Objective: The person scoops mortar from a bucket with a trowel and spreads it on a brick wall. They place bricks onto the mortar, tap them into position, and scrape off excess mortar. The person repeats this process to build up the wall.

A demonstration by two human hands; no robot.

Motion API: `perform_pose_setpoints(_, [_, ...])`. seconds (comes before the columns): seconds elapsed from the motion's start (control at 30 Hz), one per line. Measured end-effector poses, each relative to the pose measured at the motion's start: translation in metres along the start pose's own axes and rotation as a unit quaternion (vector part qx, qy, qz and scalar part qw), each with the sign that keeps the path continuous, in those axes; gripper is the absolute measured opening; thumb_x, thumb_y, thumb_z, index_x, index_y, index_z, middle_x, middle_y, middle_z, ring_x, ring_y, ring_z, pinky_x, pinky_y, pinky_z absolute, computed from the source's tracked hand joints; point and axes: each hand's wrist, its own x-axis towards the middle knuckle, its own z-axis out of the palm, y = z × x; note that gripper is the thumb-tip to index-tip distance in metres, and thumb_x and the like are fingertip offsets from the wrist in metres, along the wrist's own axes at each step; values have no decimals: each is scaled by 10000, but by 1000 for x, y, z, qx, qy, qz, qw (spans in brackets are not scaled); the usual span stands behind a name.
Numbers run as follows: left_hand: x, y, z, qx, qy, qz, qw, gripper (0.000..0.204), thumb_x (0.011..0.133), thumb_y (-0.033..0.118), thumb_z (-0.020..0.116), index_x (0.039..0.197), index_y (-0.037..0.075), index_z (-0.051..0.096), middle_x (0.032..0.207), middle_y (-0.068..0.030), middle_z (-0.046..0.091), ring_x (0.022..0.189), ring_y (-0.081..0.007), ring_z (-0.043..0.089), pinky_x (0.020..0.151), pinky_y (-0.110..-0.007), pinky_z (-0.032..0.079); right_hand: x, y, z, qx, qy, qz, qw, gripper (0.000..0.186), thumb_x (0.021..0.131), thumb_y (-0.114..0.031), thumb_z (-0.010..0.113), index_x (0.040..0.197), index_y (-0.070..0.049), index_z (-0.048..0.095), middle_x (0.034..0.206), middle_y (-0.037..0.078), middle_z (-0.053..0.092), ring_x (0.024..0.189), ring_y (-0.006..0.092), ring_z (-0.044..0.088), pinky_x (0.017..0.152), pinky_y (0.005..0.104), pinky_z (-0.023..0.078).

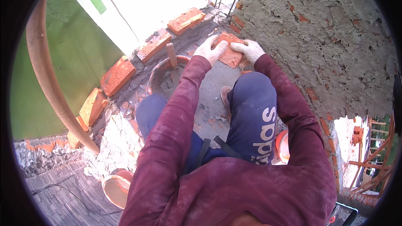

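Note:
An orange-red brick (231, 57) is held between my two hands, low in front of the rough wall corner. My left hand (210, 50), in a whitish glove, grips its left side with the thumb over the top. On the other side my right hand (248, 50), gloved alike, is closed around the right edge, thumb pressing on the face. Its underside is hidden. Left of my left hand, a round tub (153, 75) holds grey mortar, and a tool with a wooden handle (171, 55) stands in it; its working end is mostly hidden.
Several bricks, such as this one (118, 75), lie spaced along a curving mortar-covered course. A rough plastered wall (326, 37) rises on the right. A bamboo pole (47, 75) leans at left before a green wall (79, 42). Another tub (116, 191) stands at lower left.

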Motion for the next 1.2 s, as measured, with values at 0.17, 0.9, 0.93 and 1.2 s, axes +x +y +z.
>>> perform_pose_setpoints(0.17, [-16,15,31,377,40,-36,925,1393,566,690,878,1614,27,243,1392,-299,513,1299,-426,543,1091,-522,452,19,26,35,-8,62,-22,998,623,808,-455,829,1115,69,692,967,155,735,766,211,724,630,335,578])
perform_pose_setpoints(0.9, [350,-66,-57,297,-23,-202,933,1207,603,482,911,1585,54,353,1457,-237,557,1338,-342,557,1099,-418,476,63,307,46,-340,107,-209,911,609,790,-354,760,1293,-41,619,1390,181,570,1352,431,466,1143,669,261])
perform_pose_setpoints(0.93, [354,-73,-55,318,-2,-178,931,1207,604,487,910,1584,54,355,1458,-238,556,1340,-343,556,1099,-419,476,65,310,47,-344,108,-212,909,608,791,-359,762,1294,-48,622,1389,174,572,1349,425,473,1140,668,269])
perform_pose_setpoints(1.2, [373,-99,-58,361,30,-155,919,1191,607,563,891,1567,58,399,1471,-247,544,1352,-347,545,1111,-424,465,75,330,55,-444,160,-261,842,563,791,-412,769,1246,-108,638,1332,91,604,1322,351,520,1118,645,319])
